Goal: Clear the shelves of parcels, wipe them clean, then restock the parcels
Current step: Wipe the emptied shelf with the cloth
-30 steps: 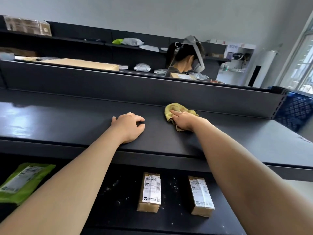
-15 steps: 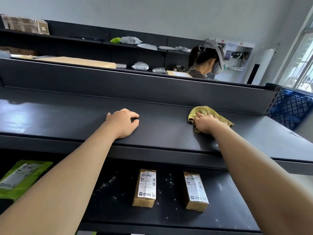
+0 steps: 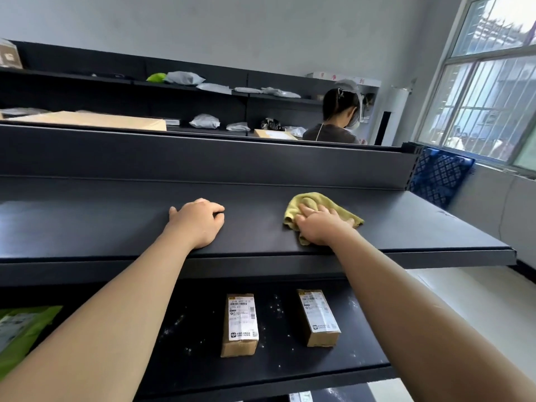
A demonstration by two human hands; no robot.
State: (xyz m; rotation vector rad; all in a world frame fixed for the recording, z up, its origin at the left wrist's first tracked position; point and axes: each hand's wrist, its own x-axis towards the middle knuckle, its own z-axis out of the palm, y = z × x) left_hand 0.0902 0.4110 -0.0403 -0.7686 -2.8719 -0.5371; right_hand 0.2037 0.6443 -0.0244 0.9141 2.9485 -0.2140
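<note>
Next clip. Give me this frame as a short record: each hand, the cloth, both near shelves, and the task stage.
left hand: rests on the upper shelf, holds nothing
right hand: presses the yellow cloth onto the upper shelf
lower shelf: two labelled cardboard boxes, a green mailer at left, white specks
stage: wiping the upper shelf; lower shelf not yet cleared
</note>
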